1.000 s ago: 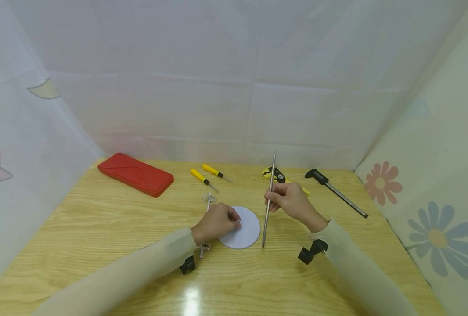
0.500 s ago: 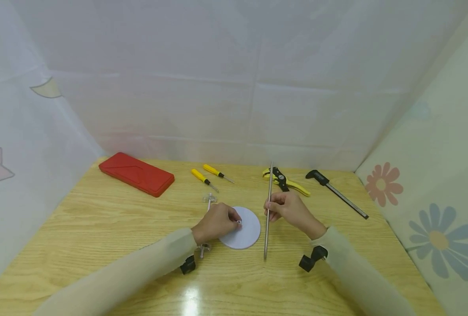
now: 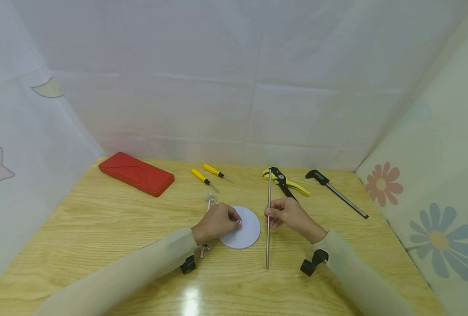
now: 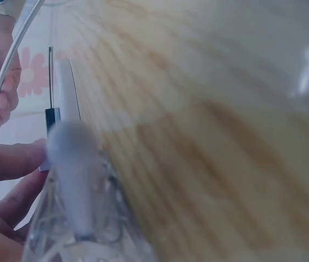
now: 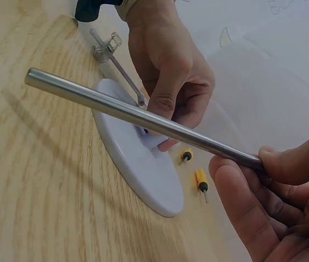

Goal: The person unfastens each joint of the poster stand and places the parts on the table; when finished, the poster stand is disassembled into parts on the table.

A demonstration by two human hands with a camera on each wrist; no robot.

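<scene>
Currently: right hand (image 3: 287, 213) pinching rod (image 3: 268, 219) near bench (image 3: 99, 228) centre; left hand (image 3: 215, 223) gripping fitting at disc (image 3: 246, 232) middle.

So the round disc (image 3: 242, 228) sits on the table (image 3: 99, 228) about mid-width, and everything else places off it. The left hand (image 3: 215, 223) rests on the disc's left part, fingers at its middle. Just right of the disc is the rod (image 3: 268, 219), running front to back, pinched by the right hand (image 3: 289, 213), which is further right again. Behind the disc, slightly left, lie two screwdrivers (image 3: 210, 175); far behind-left is the flat case (image 3: 136, 174). Behind-right are the pliers (image 3: 285, 181), and further right of those the caliper (image 3: 336, 193). A thin rod with a clear clip (image 3: 209, 199) lies along the disc's left edge, under the left hand.
</scene>
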